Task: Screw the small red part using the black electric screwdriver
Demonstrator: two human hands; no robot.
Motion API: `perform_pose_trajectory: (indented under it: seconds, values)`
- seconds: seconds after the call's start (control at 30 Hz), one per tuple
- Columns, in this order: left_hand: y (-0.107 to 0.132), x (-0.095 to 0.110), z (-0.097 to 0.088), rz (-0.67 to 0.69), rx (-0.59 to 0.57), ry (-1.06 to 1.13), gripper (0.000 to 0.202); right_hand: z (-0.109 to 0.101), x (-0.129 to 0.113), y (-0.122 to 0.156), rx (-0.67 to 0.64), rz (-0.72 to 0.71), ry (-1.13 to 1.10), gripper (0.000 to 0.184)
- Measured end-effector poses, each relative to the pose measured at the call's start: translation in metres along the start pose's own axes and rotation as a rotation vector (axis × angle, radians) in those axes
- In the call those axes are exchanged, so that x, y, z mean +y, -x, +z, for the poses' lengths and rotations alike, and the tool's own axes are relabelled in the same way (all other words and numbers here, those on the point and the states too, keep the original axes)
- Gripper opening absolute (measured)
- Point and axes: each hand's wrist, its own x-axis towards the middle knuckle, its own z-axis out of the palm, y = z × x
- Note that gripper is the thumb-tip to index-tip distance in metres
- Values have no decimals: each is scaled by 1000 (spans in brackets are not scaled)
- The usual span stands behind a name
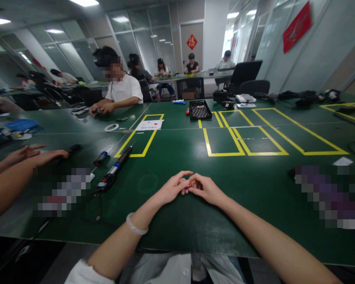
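Tabletop (189,225) in green spreads from its near edge past both hands to yellow tape (225,155). Left hand (174,187) and right hand (207,189) meet close to that edge, fingertips pinched narrow around a small red piece (189,185) between them. Electric screwdriver (115,167) lies well apart, leftward. Farther off, a black tray (201,118) holds small pieces (200,108). Behind, people sit at tables before glass walls.

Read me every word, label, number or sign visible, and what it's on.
"福": on the red diamond sign on the far door.
Red banner, upper right: marks too blurred to read.
White sheet on the green table: print too small and blurred to read.
Small red item between left hand and right hand: no lettering legible.
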Motion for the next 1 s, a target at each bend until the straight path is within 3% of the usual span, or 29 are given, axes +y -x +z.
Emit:
perform_pose_trajectory:
  seconds: [0.33,0.6,0.77,0.9,1.0]
  values:
    - [6,11,6,131,137,-315,37,-6,7,-2,59,164,-106,31]
    - [8,13,4,146,204,-434,28,-2,12,-3,81,150,-255,29]
    - [9,15,3,118,168,-463,31,-3,12,-2,72,122,-228,27]
    - [17,20,-18,122,207,-617,36,-5,10,-2,70,140,-176,26]
    - [34,13,-59,78,348,-770,44,-5,9,-3,61,156,-147,25]
